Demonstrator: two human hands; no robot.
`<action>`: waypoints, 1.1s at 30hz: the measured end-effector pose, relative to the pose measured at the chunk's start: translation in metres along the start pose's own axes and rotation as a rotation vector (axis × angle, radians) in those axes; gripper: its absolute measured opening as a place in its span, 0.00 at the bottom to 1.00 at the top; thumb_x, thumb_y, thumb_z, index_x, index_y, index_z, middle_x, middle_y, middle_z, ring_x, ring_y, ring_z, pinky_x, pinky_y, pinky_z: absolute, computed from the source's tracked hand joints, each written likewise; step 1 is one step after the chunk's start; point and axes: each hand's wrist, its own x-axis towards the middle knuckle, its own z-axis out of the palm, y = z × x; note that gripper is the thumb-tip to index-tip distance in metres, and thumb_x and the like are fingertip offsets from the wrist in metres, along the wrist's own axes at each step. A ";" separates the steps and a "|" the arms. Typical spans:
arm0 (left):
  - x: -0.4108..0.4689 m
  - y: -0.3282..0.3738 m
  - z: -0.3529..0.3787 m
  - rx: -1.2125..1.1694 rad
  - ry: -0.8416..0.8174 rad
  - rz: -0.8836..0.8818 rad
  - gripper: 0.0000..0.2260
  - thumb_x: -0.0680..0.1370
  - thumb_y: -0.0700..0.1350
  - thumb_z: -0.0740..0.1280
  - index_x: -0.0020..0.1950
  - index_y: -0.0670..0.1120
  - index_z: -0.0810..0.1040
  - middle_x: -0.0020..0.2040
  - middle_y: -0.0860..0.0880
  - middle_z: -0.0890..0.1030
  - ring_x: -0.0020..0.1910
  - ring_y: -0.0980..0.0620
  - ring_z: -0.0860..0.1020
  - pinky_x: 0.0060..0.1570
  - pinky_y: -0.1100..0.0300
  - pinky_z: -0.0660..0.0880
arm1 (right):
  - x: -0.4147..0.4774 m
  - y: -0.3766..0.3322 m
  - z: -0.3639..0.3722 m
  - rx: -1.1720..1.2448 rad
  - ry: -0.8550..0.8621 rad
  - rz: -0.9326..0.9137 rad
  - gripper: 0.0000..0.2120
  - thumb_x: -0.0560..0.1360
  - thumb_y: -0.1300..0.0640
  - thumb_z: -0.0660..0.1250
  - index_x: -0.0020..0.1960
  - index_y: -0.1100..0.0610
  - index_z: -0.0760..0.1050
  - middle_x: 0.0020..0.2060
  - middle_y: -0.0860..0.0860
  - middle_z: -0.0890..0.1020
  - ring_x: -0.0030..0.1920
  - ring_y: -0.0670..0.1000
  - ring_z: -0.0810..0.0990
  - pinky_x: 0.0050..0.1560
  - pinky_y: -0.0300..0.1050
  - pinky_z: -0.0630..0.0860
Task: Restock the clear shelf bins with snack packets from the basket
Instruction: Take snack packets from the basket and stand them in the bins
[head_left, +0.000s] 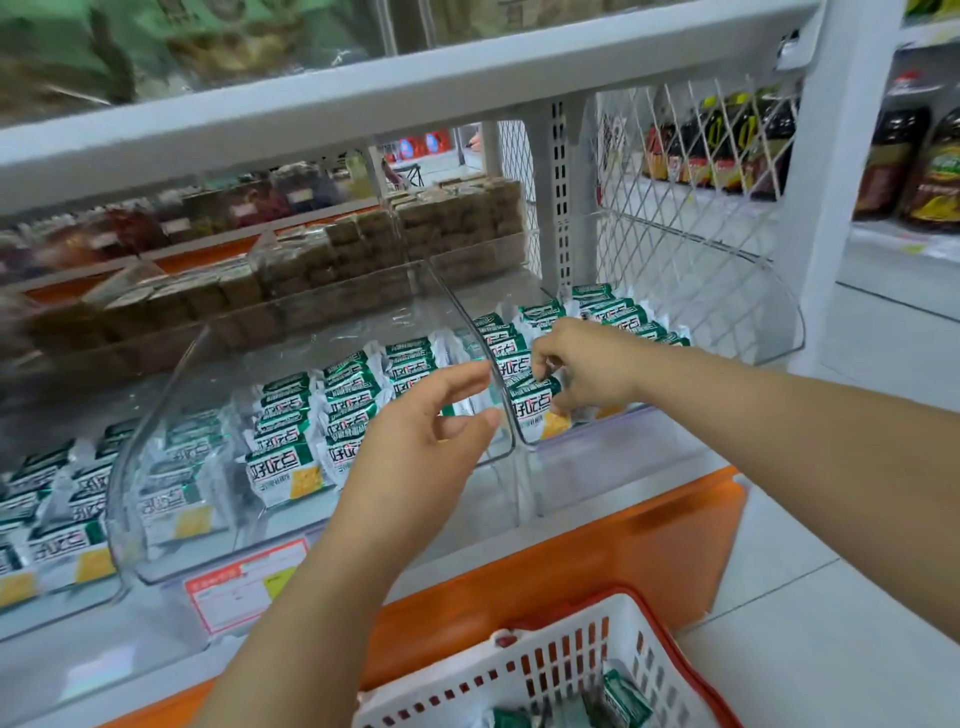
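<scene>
Pinching a green packet (535, 388), the right hand (587, 364) curls.

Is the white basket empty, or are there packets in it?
Not empty: green packets lie inside the basket; only part of it shows.

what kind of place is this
Most likely a small grocery shop: clear shelf bins of green snack packets, a price label below them, and bottles stocked to the right.
</scene>
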 end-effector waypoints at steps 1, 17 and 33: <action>0.000 0.000 0.000 -0.001 0.001 -0.002 0.15 0.78 0.47 0.66 0.59 0.66 0.71 0.58 0.69 0.75 0.45 0.72 0.76 0.44 0.74 0.69 | 0.000 0.000 0.000 -0.015 -0.009 0.010 0.19 0.68 0.55 0.75 0.56 0.51 0.73 0.48 0.49 0.68 0.48 0.53 0.74 0.48 0.46 0.72; 0.001 0.000 0.001 0.032 0.000 -0.030 0.15 0.78 0.48 0.65 0.61 0.66 0.70 0.56 0.70 0.74 0.42 0.77 0.74 0.35 0.82 0.68 | -0.006 0.000 -0.001 -0.047 -0.099 0.104 0.22 0.66 0.48 0.77 0.53 0.54 0.71 0.51 0.52 0.68 0.46 0.53 0.72 0.42 0.43 0.68; 0.002 -0.002 0.002 0.031 0.021 -0.025 0.16 0.78 0.47 0.66 0.64 0.61 0.72 0.59 0.68 0.75 0.44 0.78 0.73 0.34 0.82 0.67 | 0.008 -0.010 0.000 -0.092 -0.067 -0.140 0.17 0.68 0.50 0.74 0.49 0.50 0.69 0.43 0.49 0.74 0.44 0.53 0.74 0.41 0.47 0.71</action>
